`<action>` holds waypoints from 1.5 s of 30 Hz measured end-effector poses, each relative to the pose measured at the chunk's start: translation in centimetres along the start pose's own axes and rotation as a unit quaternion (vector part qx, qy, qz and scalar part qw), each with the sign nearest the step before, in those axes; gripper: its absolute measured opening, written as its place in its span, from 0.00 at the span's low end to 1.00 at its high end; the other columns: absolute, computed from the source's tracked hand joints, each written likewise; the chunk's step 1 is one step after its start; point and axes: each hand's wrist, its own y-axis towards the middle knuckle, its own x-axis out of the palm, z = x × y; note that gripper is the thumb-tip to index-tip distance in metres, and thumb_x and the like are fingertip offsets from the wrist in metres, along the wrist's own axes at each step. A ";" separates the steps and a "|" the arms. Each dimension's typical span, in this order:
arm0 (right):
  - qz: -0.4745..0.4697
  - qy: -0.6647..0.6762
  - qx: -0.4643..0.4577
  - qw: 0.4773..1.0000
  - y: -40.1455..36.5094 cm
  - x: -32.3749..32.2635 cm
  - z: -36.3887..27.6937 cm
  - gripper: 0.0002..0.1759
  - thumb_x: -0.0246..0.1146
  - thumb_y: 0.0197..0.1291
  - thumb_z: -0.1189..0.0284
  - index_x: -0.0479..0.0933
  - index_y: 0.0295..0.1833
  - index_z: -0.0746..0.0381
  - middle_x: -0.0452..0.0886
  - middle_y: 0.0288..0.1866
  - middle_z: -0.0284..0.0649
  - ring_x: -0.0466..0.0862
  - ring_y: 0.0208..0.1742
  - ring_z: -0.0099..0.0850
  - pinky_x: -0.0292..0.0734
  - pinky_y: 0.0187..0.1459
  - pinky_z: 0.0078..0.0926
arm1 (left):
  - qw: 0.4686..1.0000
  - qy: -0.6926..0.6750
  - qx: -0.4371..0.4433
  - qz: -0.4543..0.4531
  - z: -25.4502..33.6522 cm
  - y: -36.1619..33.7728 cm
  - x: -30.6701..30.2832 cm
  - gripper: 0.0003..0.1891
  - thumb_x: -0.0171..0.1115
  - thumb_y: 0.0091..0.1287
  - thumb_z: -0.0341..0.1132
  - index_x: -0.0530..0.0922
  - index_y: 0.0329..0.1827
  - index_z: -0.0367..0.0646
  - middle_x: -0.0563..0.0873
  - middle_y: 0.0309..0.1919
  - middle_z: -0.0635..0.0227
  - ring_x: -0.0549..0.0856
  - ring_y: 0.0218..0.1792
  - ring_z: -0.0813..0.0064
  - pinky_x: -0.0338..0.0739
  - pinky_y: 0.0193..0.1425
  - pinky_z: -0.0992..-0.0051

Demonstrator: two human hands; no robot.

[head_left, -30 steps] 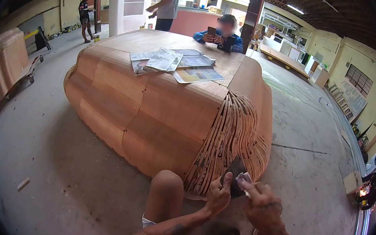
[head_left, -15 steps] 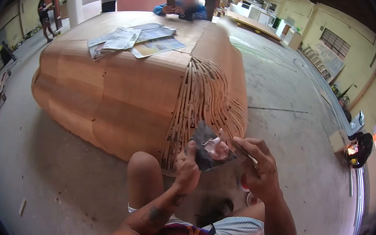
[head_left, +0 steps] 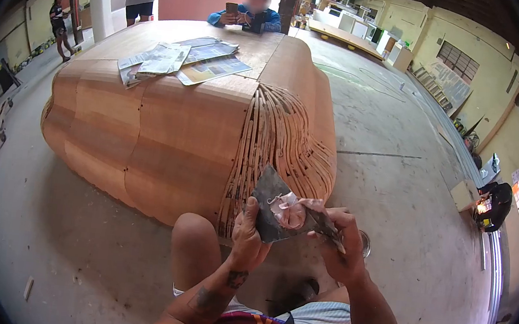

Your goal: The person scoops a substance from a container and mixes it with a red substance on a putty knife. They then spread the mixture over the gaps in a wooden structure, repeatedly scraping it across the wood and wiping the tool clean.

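My left hand (head_left: 249, 233) is closed on a dark, flat mixing board (head_left: 264, 191), its thumb lying along the near edge. On the board sits a lump of pink putty (head_left: 289, 212). At the board's right side my right hand (head_left: 346, 250) grips a putty knife (head_left: 330, 226), whose handle is mostly hidden by the fingers. Its blade meets the putty, and some pink paste shows along it. Just beyond both hands stands a large rounded wooden form (head_left: 180, 135). Its near corner has curved, layered strips (head_left: 275, 132) with gaps between them.
Newspaper sheets (head_left: 162, 60) lie on the wooden form. A person in blue (head_left: 259, 16) leans at its far side holding a phone. Two more people stand at the back left. Someone in dark clothes (head_left: 497, 203) crouches far right. A round container (head_left: 365, 243) sits behind my right hand.
My right hand has moved down and left, bringing the putty knife onto the putty. The board has shifted slightly left. At the back, the person in grey has moved left and turned.
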 end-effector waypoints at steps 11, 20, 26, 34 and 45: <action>-0.184 -0.340 -0.032 0.922 -0.5 -2.3 3.0 0.29 0.65 0.57 0.83 0.68 0.65 0.62 0.78 0.55 0.53 0.80 0.56 0.54 0.80 0.56 0.41 | 0.998 0.051 0.013 -0.043 0.3 -0.9 -1.0 0.22 0.49 0.85 0.46 0.80 0.58 0.33 0.89 0.49 0.61 0.90 0.46 0.72 0.88 0.52 0.70; 0.156 0.262 0.264 0.915 -4.5 -2.9 -0.5 0.16 0.60 0.69 0.77 0.72 0.60 0.62 0.80 0.49 0.33 0.80 0.48 0.21 0.79 0.52 0.26 | 0.961 0.254 0.110 0.002 0.8 0.6 -0.8 0.22 0.53 0.83 0.49 0.83 0.49 0.35 0.89 0.42 0.68 0.88 0.38 0.80 0.83 0.41 0.75; 0.136 0.303 0.307 0.892 -4.9 -0.7 0.4 0.14 0.61 0.69 0.74 0.73 0.58 0.63 0.81 0.46 0.32 0.81 0.46 0.20 0.78 0.52 0.24 | 0.935 0.323 0.143 -0.034 0.0 -0.1 0.3 0.20 0.54 0.84 0.47 0.83 0.43 0.37 0.85 0.33 0.78 0.81 0.32 0.86 0.76 0.34 0.78; 0.163 0.288 0.238 0.913 -3.3 0.8 2.1 0.13 0.62 0.67 0.75 0.77 0.56 0.66 0.83 0.47 0.36 0.83 0.49 0.24 0.80 0.53 0.27 | 0.813 0.529 0.213 -0.118 -0.8 -1.6 0.4 0.18 0.54 0.83 0.42 0.81 0.41 0.35 0.76 0.23 0.70 0.71 0.26 0.84 0.68 0.29 0.75; 0.074 -0.138 -0.144 0.977 -2.3 -0.7 1.6 0.18 0.70 0.60 0.78 0.78 0.55 0.61 0.82 0.47 0.48 0.85 0.46 0.44 0.82 0.45 0.37 | 0.959 0.282 -0.027 -0.022 -1.2 -2.2 -1.5 0.22 0.50 0.85 0.47 0.83 0.50 0.37 0.85 0.37 0.75 0.82 0.36 0.87 0.78 0.39 0.81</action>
